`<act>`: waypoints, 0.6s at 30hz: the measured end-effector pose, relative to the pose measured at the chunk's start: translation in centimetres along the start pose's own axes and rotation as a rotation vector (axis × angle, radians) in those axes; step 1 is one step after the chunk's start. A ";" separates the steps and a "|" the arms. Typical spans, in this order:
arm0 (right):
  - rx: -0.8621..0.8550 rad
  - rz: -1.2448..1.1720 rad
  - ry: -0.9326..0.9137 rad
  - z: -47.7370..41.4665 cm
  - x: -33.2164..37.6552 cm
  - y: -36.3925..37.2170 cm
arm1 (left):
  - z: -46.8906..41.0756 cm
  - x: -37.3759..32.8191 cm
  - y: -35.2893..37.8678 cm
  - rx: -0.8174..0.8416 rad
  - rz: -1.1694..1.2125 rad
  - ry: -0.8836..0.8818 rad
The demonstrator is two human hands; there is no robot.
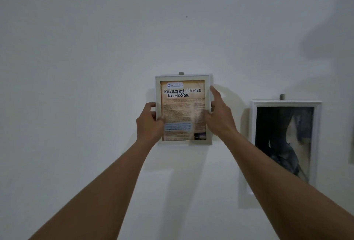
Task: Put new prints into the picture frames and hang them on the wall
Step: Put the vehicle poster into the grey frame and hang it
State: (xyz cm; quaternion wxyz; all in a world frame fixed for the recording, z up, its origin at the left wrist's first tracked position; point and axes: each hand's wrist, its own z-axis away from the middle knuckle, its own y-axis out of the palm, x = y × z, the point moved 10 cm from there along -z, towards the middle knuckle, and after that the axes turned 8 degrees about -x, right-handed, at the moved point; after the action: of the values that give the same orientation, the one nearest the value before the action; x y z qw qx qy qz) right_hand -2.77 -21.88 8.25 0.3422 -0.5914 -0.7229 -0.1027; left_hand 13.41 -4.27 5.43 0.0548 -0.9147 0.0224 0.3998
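A small white picture frame (183, 77) is held upright against the white wall (95, 67), with a tan print headed "Perangi Terus Narkoba" inside it. A grey peg (181, 73) shows just above its top edge. My left hand (150, 122) grips the frame's left edge, thumb on the front and fingers curled behind. On the right edge my right hand (218, 113) holds it, thumb on the front and index finger lying up along the side.
A second white frame (317, 134) with a dark print hangs to the right, lower, from a grey peg (282, 97). The edge of something dark shows at the far right border (351, 147). A small dark mark (186, 16) sits on the wall above.
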 end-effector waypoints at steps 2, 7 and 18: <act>0.018 -0.027 0.019 0.2 0.0 -0.1 | 0.0 0.0 -0.3 0.011 0.030 -0.007; 0.005 -0.112 0.052 0.0 0.1 -0.5 | -0.4 -0.6 -0.7 0.029 0.100 -0.021; -0.012 -0.207 0.071 1.8 0.2 -5.0 | 2.7 -4.8 -0.8 0.177 0.204 -0.021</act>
State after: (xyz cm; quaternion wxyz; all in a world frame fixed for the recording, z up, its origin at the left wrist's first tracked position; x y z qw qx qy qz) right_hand -8.05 -22.16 8.31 0.3513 -0.5117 -0.7670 -0.1628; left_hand 8.31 -3.18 7.19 0.0944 -0.8949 0.1500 0.4095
